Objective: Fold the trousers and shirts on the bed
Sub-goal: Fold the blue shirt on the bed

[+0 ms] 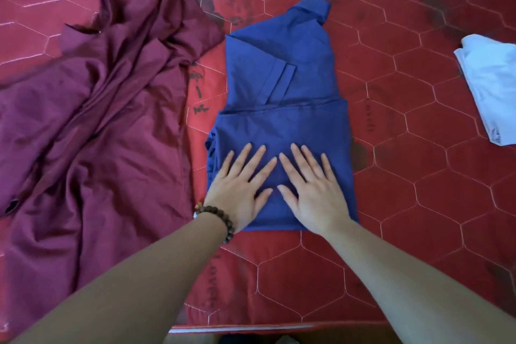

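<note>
A crumpled maroon garment (97,109) sprawls at nine o'clock of the blue shirt (282,92), and a folded pale blue cloth (491,86) lies at three o'clock, well apart. The shirt sits mid-bed (418,176) on red hexagon-stitched quilting, its lower part folded up. The left hand (240,190) and right hand (312,190) press it flat, fingers spread straight.

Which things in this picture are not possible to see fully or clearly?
- Head view: pale blue garment, cut off by the right edge.
- Maroon garment: crumpled, cut by the left edge; its type is unclear.
- Blue shirt: lower part hidden under left hand and right hand.
</note>
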Demonstrator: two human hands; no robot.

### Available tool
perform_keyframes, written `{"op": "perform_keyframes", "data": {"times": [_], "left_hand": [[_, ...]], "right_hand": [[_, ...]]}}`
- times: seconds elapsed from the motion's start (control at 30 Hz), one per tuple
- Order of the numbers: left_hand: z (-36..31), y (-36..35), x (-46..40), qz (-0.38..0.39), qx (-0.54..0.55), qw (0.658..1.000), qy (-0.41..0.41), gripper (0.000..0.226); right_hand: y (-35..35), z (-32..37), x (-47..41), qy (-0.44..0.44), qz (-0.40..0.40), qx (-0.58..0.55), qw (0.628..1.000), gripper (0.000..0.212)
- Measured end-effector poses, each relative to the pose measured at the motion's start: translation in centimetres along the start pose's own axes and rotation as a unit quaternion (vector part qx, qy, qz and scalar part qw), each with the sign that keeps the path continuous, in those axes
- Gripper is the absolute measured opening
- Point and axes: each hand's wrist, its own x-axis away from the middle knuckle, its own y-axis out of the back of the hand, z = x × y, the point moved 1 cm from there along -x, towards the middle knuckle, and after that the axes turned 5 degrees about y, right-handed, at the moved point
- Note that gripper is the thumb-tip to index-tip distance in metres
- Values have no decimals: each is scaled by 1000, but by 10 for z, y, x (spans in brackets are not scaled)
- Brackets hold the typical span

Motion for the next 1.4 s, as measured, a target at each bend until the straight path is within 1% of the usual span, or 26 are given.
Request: {"op": "perform_keyframes", "data": {"times": [0.07, 0.13, 0.17, 0.27, 0.3, 0.33, 0.4, 0.43, 0.5, 0.53, 0.6, 0.67, 0.73, 0.83, 0.9, 1.07, 1.13, 1.2, 1.3, 1.33, 1.4], "left_hand": [[18, -1, 5, -15, 1, 1000, 22, 61], [31, 2, 12, -17, 4, 998, 55, 61], [35, 3, 14, -16, 4, 998, 64, 61], [46, 13, 13, -20, 40, 997, 56, 56], [53, 17, 13, -29, 54, 997, 43, 57], [62, 21, 12, -40, 49, 998, 23, 60], [79, 26, 12, -48, -4, 998, -32, 65], [85, 26, 12, -45, -29, 997, -61, 65], [91, 25, 13, -34, -48, 993, -102, 65], [91, 24, 11, -35, -44, 993, -108, 64], [89, 23, 7, -35, -11, 995, -96, 67], [85, 25, 4, -31, 27, 996, -74, 74], [83, 27, 3, -31, 57, 996, -59, 70], [84, 30, 1, -22, 85, 995, -56, 64], [86, 31, 0, -11, 86, 995, -59, 65], [96, 20, 7, 61, 24, 996, -64, 86], [99, 17, 6, 64, 21, 996, -64, 88], [97, 21, 4, 42, 25, 997, -62, 86], [86, 29, 1, -33, 81, 995, -48, 72], [82, 33, -1, -42, 104, 993, -33, 66], [74, 38, -6, -32, 152, 988, 18, 53]], "right_hand": [[-1, -20, 13, -47, 18, 20, 999, 64], [1, -34, 26, -97, 39, 12, 994, 64], [3, -39, 31, -106, 49, 2, 993, 63], [15, -52, 32, -80, 57, -24, 995, 55], [21, -59, 33, -68, 44, -25, 996, 53], [27, -68, 33, -58, 29, -17, 998, 56], [37, -88, 37, -39, 21, 22, 999, 76], [40, -96, 38, -29, 32, 47, 998, 84], [42, -102, 37, 2, 59, 90, 994, 94], [41, -101, 35, 27, 61, 104, 992, 94], [38, -96, 27, 79, 52, 110, 989, 92], [37, -91, 20, 101, 66, 110, 987, 93], [37, -92, 15, 96, 88, 100, 986, 93], [39, -94, 11, 75, 124, 70, 987, 86], [42, -93, 9, 70, 133, 63, 987, 85], [42, -92, 14, 69, 144, 61, 985, 97], [42, -92, 14, 61, 142, 54, 986, 98], [43, -89, 11, 44, 131, 37, 990, 93], [44, -83, 7, 28, 81, 4, 996, 78], [46, -81, 5, 20, 57, -12, 998, 73], [50, -78, 0, -1, 27, -54, 998, 67]]}}
